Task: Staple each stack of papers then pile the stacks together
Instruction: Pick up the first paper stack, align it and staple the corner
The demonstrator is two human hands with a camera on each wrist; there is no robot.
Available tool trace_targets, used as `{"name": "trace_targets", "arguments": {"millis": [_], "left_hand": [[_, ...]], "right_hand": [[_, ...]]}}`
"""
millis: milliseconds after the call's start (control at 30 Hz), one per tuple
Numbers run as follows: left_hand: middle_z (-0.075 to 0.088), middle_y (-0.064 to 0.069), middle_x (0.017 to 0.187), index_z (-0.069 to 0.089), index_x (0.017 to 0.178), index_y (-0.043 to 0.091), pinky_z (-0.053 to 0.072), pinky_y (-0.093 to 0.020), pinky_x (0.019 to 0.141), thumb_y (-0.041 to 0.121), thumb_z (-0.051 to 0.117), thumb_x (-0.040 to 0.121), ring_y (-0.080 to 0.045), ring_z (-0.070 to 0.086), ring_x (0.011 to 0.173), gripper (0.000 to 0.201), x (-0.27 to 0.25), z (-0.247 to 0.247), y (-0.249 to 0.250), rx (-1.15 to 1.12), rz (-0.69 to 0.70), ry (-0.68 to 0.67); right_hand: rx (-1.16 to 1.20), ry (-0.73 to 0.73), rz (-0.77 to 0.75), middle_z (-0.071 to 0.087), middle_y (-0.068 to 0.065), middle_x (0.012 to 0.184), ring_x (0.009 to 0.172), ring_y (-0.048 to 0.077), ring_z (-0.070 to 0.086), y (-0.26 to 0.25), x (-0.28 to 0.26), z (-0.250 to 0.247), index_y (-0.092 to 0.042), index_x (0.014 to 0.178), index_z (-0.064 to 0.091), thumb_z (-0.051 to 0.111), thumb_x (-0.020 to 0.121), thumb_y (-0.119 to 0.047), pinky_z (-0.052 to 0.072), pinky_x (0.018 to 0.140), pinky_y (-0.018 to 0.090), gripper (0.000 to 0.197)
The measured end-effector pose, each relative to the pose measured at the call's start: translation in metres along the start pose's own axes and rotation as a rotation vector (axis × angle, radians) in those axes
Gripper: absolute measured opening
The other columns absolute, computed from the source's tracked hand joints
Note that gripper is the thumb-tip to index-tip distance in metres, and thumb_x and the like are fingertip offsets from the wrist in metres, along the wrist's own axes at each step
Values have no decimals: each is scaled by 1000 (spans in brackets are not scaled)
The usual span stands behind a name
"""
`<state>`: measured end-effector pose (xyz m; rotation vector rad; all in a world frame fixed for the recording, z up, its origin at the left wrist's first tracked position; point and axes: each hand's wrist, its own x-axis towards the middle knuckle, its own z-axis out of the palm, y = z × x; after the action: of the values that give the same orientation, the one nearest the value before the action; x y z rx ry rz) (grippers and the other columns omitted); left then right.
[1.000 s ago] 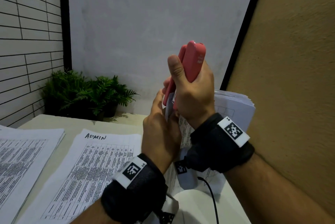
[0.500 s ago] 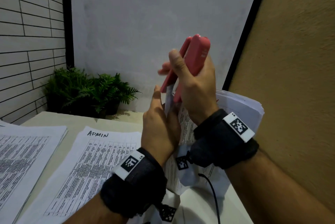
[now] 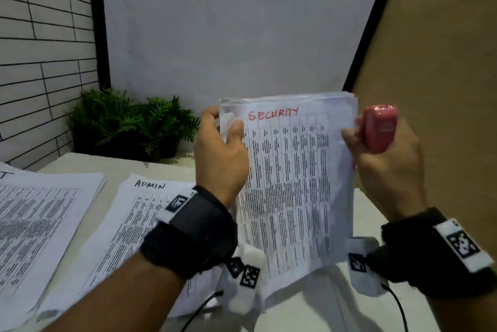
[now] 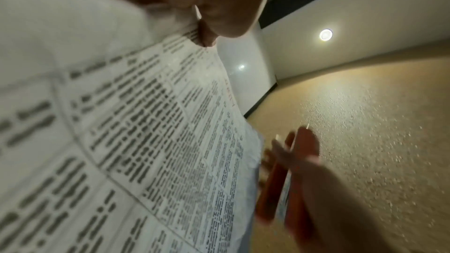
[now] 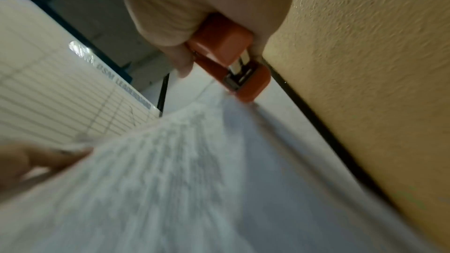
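**Caller:** Start with the big stuff. What's on the table (image 3: 172, 167) right now?

**Me:** Two stacks lie flat on it and apart from each other. The one at nine o'clock from my hands, the far-left stack (image 3: 40, 224), runs off the edge of the head view. Just beside my left wrist, at about eight o'clock, sits the ADMIN stack (image 3: 126, 226). From here I can't tell whether either one carries a staple. A potted plant (image 3: 129, 121) stands at the table's far edge, around ten o'clock.

**Caller:** And the one in the air?

**Me:** That's the SECURITY stack (image 3: 290, 183), upright in front of me, well clear of the table. My left hand (image 3: 220, 159) pinches its top-left corner, thumb on the front sheet, fingers behind. The corner looks crumpled; a staple there is too small to make out.

**Caller:** Stapler?

**Me:** The pink stapler (image 3: 377, 130) is at three o'clock of the sheets, just beside their right edge, not on the paper. My right hand (image 3: 387, 167) is wrapped round its body. The right wrist view shows its mouth slightly apart with nothing in it.

**Caller:** So where does that leave the job?

**Me:** My read: this stack looks like it's past the stapling. No pile is built yet, three stacks sit separate, so the gathering is all ahead.
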<state>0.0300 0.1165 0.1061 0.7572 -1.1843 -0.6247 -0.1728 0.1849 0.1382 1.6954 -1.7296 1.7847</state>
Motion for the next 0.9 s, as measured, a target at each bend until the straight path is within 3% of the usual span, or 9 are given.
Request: {"name": "trace_targets", "arguments": {"millis": [133, 267, 367, 433, 500, 600, 733, 833, 900], "left_hand": [[67, 6, 92, 53, 106, 14, 57, -27, 72, 11, 54, 94, -11, 68, 84, 12, 9, 2, 7, -73, -40, -40], [69, 1, 98, 52, 110, 13, 59, -28, 72, 10, 53, 95, -12, 70, 88, 16, 10, 4, 4, -112, -113, -77], [68, 0, 107, 54, 114, 14, 57, -39, 85, 20, 55, 93, -18, 68, 96, 22, 12, 7, -19, -66, -267, -80], [68, 1, 111, 56, 115, 18, 53, -45, 92, 35, 55, 88, -20, 66, 101, 32, 5, 8, -37, 47, -339, -189], [68, 2, 117, 56, 120, 25, 52, -44, 94, 39, 55, 84, -20, 65, 104, 38, -12, 9, -55, 172, -402, -451], [70, -14, 111, 49, 123, 22, 58, -35, 70, 30, 55, 87, -31, 69, 83, 38, -39, 7, -76, 397, -497, -739], [64, -18, 105, 41, 125, 6, 49, -28, 48, 21, 56, 92, -30, 68, 73, 39, -59, 7, -89, 585, -566, -769], [60, -25, 118, 38, 125, 4, 57, -46, 69, 20, 57, 91, -40, 67, 97, 42, -66, 11, -94, 587, -630, -752], [60, -22, 122, 38, 129, 3, 54, -42, 81, 21, 60, 89, -39, 63, 106, 49, -67, 12, -98, 632, -640, -730]], "right_hand": [[117, -204, 347, 63, 5, 83, 73, 27, 63, 38, -14, -3, -18, 95, 57, 76, 74, -45, 57, 61, 61, 39], [252, -379, 528, 57, 3, 69, 56, 18, 56, 50, -25, 0, -11, 81, 54, 68, 85, -15, 48, 48, 32, 16], [275, -305, 656, 61, 1, 67, 55, 14, 59, 64, -29, 4, -12, 82, 57, 69, 85, -6, 47, 52, 28, 14], [285, -275, 776, 62, 10, 76, 62, 21, 60, 73, -31, 5, -5, 89, 61, 71, 83, -5, 48, 59, 31, 13], [265, -269, 896, 65, 13, 78, 62, 25, 62, 83, -33, 4, 0, 94, 62, 70, 83, -3, 50, 57, 31, 14], [204, -252, 1010, 62, 20, 83, 62, 29, 58, 102, -38, 3, 0, 98, 57, 69, 81, -2, 52, 56, 32, 21], [23, -365, 1105, 55, 20, 73, 59, 28, 51, 114, -51, 4, -1, 80, 55, 66, 80, -1, 43, 55, 32, 12], [-131, -487, 1083, 57, 16, 68, 56, 27, 54, 115, -59, 3, 1, 82, 55, 65, 82, 1, 44, 52, 27, 10], [-233, -562, 1030, 60, 16, 62, 49, 25, 57, 117, -63, 4, 4, 84, 57, 65, 81, 4, 45, 48, 23, 8]]}}
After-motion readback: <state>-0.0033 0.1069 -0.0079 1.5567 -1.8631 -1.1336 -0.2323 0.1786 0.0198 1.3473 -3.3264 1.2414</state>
